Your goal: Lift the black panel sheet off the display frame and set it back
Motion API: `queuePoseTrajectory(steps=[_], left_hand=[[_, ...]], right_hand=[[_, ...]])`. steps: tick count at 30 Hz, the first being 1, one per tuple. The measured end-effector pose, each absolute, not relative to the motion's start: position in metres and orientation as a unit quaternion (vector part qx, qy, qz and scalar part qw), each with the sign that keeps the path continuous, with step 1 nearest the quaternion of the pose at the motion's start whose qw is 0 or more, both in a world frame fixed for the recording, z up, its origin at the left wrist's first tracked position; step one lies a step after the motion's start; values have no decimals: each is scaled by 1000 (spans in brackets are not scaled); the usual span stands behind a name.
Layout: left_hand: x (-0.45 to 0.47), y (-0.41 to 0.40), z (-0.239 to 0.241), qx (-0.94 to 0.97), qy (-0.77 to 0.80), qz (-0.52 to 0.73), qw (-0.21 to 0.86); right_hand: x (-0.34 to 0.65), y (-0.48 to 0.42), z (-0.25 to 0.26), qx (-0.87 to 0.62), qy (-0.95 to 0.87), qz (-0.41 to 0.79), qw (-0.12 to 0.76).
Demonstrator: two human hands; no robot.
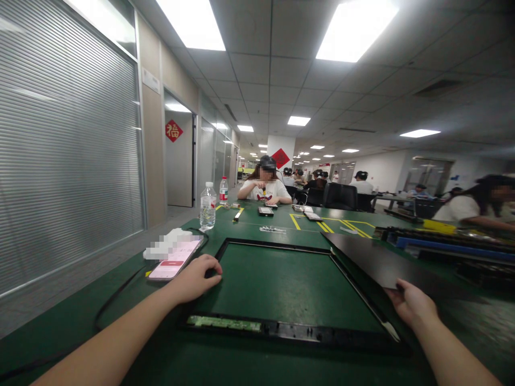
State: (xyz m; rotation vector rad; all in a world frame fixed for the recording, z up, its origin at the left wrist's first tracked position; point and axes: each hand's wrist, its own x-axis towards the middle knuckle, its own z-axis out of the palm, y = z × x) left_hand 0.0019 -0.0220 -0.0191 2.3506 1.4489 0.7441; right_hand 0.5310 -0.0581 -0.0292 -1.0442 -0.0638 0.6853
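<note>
A black rectangular frame lies flat on the green table, with a green circuit strip along its near edge. My left hand rests on the frame's left side, fingers curled over the edge. My right hand grips the near corner of a dark flat panel that lies tilted over the frame's right side.
A phone with a pink screen and a black cable lie left of the frame. Two water bottles stand further back. Black and blue rails are stacked at right. People sit at the table's far end and at right.
</note>
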Motion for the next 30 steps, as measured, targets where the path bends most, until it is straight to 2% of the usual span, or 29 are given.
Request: queuePoseTrajectory(steps=[30], left_hand=[[-6,-13,-28,793,524,268,158]], right_hand=[[543,-52,-41,-494,-58,327,804]])
